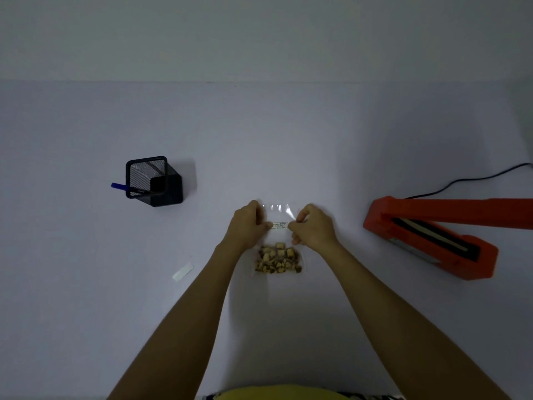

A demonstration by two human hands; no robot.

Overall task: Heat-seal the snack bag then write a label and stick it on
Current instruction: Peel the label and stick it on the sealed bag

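Observation:
A clear snack bag lies flat on the white table, its brown snack pieces bunched at the near end. A small written label lies across the bag's upper part. My left hand pinches the label's left end, and my right hand pinches its right end. Both hands rest on the bag's far half, and the bag's crinkled top edge shows between them.
An orange heat sealer with its arm raised sits at the right, its black cord running off right. A black mesh pen holder with a blue pen stands at the left. A white backing strip lies near left.

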